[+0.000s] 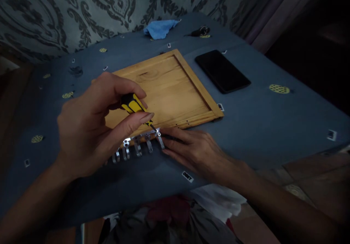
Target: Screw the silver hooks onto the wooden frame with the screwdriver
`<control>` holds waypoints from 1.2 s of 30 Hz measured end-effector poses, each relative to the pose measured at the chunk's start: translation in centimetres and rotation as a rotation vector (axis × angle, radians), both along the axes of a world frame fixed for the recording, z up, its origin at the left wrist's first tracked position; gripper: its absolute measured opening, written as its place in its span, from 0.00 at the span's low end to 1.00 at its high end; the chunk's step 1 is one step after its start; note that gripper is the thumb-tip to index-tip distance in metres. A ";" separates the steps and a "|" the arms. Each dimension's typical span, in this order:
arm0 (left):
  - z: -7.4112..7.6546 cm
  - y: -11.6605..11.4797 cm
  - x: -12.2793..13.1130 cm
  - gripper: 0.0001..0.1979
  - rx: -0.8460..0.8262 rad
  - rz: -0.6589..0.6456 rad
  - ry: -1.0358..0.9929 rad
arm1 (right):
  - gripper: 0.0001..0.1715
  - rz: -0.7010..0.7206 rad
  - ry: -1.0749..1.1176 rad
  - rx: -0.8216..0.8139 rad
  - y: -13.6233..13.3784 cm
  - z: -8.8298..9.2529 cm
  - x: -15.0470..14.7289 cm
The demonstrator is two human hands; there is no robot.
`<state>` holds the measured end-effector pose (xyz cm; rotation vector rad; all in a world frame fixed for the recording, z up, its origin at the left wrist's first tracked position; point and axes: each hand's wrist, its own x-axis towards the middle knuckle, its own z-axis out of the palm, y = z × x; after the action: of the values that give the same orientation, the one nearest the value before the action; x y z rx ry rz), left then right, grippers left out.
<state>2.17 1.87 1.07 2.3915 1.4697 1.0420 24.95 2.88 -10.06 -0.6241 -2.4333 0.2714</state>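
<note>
My left hand [93, 123] is closed round the yellow-and-black handle of a screwdriver [133, 105]. Its tip rests on the right end of a metal hook rack [138, 145] with several silver hooks. The rack lies along the near edge of a wooden tray-like board [175, 87]. My right hand [194, 147] lies low on the blue cloth, fingers stretched out and pressed against the rack's right end beside the screwdriver tip.
A black phone [222, 70] lies right of the board. A blue rag [160, 28] and a dark small object [201, 31] sit at the far edge. The blue tablecloth [259, 116] bears yellow dots and small tags. Patterned fabric hangs behind; the table's front edge is near.
</note>
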 end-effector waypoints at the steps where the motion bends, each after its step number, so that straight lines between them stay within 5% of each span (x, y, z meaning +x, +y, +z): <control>1: -0.1 0.0 0.0 0.06 -0.006 -0.013 -0.006 | 0.16 0.001 0.003 0.005 0.0 0.0 0.0; 27: 0.6 0.1 0.5 0.09 0.067 -0.057 0.208 | 0.14 -0.019 0.021 0.039 -0.1 0.0 0.0; 36: 1.3 1.0 -0.2 0.13 -0.063 -0.072 0.206 | 0.13 0.003 0.011 0.016 0.0 0.1 0.0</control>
<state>1.94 2.91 2.39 2.5497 1.4413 0.7407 24.92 2.86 -9.91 -0.6108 -2.4238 0.2554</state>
